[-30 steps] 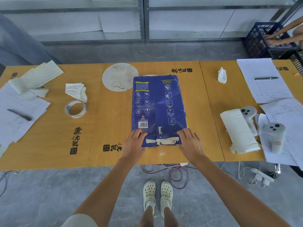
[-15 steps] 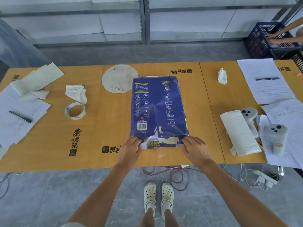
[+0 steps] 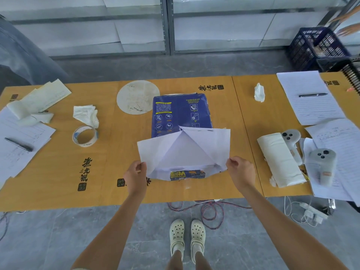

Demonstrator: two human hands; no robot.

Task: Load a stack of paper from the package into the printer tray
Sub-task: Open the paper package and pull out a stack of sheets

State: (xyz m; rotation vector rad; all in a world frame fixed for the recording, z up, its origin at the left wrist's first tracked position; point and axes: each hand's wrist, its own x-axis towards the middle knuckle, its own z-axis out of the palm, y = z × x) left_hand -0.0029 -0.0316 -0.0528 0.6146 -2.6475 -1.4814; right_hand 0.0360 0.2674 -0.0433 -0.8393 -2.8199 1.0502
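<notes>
A blue paper package (image 3: 180, 114) lies flat in the middle of the wooden table (image 3: 58, 172), its near end torn open. The wrapper's end flaps (image 3: 183, 151), white on the inside, are folded up and spread wide towards me. My left hand (image 3: 136, 172) pinches the left corner of the flaps and my right hand (image 3: 240, 171) pinches the right corner. Under the raised flaps the white edge of the paper stack (image 3: 183, 167) shows, with a blue and yellow label strip below it. No printer or tray is in view.
A tape roll (image 3: 85, 136), crumpled tissues (image 3: 86, 114) and sheets with a pen (image 3: 18, 144) lie left. A round paper disc (image 3: 138, 97) sits behind the package. A white roll (image 3: 280, 158), two grey controllers (image 3: 321, 162) and lined sheets (image 3: 309, 98) lie right. A blue crate (image 3: 317, 47) stands far right.
Both hands went from pressing on the package's taped near end to pulling it open. The end flaps are now lifted and spread, showing their white inside and the paper edge.
</notes>
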